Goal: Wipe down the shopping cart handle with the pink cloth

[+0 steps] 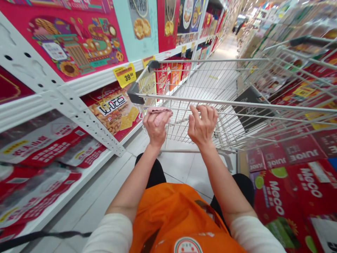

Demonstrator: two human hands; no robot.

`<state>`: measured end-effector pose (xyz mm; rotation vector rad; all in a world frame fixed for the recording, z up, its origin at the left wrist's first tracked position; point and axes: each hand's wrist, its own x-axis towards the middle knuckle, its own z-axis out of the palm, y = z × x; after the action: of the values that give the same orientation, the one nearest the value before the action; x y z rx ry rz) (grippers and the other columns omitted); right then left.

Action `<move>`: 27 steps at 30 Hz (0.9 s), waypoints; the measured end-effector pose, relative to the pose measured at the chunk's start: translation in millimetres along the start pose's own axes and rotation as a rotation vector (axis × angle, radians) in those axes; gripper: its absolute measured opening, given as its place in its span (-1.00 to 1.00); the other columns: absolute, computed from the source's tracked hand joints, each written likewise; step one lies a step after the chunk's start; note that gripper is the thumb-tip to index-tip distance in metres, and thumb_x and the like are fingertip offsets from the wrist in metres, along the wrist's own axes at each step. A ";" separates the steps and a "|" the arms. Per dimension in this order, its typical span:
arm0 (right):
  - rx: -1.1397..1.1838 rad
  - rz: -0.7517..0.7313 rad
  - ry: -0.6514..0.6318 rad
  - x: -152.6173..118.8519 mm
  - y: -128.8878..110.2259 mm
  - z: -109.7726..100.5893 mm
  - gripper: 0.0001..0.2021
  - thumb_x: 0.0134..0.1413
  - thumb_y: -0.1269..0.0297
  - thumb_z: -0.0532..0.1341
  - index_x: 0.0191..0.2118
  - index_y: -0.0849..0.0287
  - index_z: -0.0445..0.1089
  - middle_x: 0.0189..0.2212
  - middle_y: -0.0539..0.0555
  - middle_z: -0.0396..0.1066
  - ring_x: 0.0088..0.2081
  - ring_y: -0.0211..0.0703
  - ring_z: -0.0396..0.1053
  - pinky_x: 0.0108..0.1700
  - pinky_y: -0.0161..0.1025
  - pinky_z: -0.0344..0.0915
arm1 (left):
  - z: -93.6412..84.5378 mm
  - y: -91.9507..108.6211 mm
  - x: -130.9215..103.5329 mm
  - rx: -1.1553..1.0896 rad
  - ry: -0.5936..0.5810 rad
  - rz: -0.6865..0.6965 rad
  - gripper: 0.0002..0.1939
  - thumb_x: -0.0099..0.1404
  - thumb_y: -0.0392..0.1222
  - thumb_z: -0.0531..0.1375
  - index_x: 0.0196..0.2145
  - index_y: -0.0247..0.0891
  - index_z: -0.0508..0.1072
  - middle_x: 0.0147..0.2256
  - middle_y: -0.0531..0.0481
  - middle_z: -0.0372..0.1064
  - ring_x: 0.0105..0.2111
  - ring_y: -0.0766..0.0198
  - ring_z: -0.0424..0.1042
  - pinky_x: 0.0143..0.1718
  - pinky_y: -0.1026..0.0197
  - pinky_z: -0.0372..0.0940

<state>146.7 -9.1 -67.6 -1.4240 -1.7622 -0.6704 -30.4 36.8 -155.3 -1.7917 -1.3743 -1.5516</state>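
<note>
Clutching a folded pink cloth (159,111), fingers of the left hand (156,125) curled tight around it, pressed up against the near top rail (237,103) of the wire shopping cart (210,105) toward its left corner. Resting just to the right, fingers of the right hand (202,123) loosely bent and close together, tips at or just under the same rail, clamped on nothing; hard to say whether actually touching the bar, given the squeezed, blurred view. Cloth bunched against the rail's left end, near the grey plastic corner cap (133,95). Inside the basket, only a dark flat item (250,105) lying toward the right side. Below the wrists, bare forearms, white sleeves and an orange apron (179,214). Along the left edge of the aisle, white shelving (86,116) packed with red snack bags, a yellow price tag (125,75) hanging off the shelf lip. Along the right, stacked red juice cartons (289,182) crowding close to the cart's side.

Risks, judged from this stance: cloth slipping from the fist and dropping through the wire mesh to the floor if the grip loosens; cart rolling away with no firm hold on the rail; right flank of the cart scraping the carton stack, given so little clearance.
</note>
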 end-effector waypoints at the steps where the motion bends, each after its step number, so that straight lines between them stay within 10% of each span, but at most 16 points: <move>1: -0.009 0.003 -0.015 0.6 -2.0 3.0 -0.57 0.34 0.17 -0.07 0.08 0.13 0.45 -0.04 0.16 0.44 0.15 -0.01 0.26 0.29 0.06 0.03 | 5.4 0.6 6.4 -0.017 -0.015 -0.014 -0.71 0.48 -0.10 0.07 -0.01 -0.02 0.57 0.00 -0.11 0.34 0.20 0.06 0.17 0.26 -0.05 0.17; 10: -0.031 0.012 -0.082 -0.1 -1.9 13.4 -0.53 0.37 0.13 -0.12 0.11 0.17 0.42 0.04 0.23 0.38 0.19 0.02 0.19 0.28 0.07 0.06 | 35.5 -2.7 -69.9 -0.099 -0.149 -0.037 -0.59 0.48 -0.29 -0.02 -0.05 -0.03 0.61 -0.13 -0.17 0.32 0.06 0.08 0.26 0.17 -0.03 0.20; 15: -0.020 0.032 -0.065 -2.4 -0.6 18.1 -0.51 0.36 0.13 -0.14 0.12 0.17 0.41 0.05 0.25 0.35 0.20 0.04 0.17 0.27 0.11 0.07 | 41.8 -5.3 -74.5 -0.117 -0.080 0.043 -0.69 0.44 -0.26 0.11 -0.04 0.06 0.58 -0.08 -0.10 0.33 0.14 0.09 0.21 0.21 -0.03 0.20; 22: -0.021 0.007 -0.099 -8.9 5.4 18.6 -0.50 0.35 0.15 -0.14 0.21 0.16 0.35 0.12 0.24 0.32 0.27 0.04 0.12 0.33 0.15 0.02 | 42.7 -16.9 -111.1 -0.163 -0.317 0.092 -0.80 0.41 -0.18 0.20 -0.13 0.08 0.61 -0.21 -0.06 0.37 0.07 0.10 0.29 0.20 -0.03 0.21; 27: -0.031 0.016 -0.099 -7.5 6.1 17.6 -0.49 0.36 0.17 -0.16 0.19 0.15 0.37 0.10 0.23 0.33 0.25 0.03 0.15 0.32 0.14 0.03 | 48.3 8.7 -93.0 -0.141 -0.281 0.067 -0.75 0.46 -0.16 0.12 -0.04 0.06 0.56 -0.11 -0.06 0.42 0.12 0.12 0.28 0.23 -0.03 0.16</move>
<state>149.2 1.9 -84.1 -1.5137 -1.8221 -0.6309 11.1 33.7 -251.9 -2.1860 -1.3377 -1.4353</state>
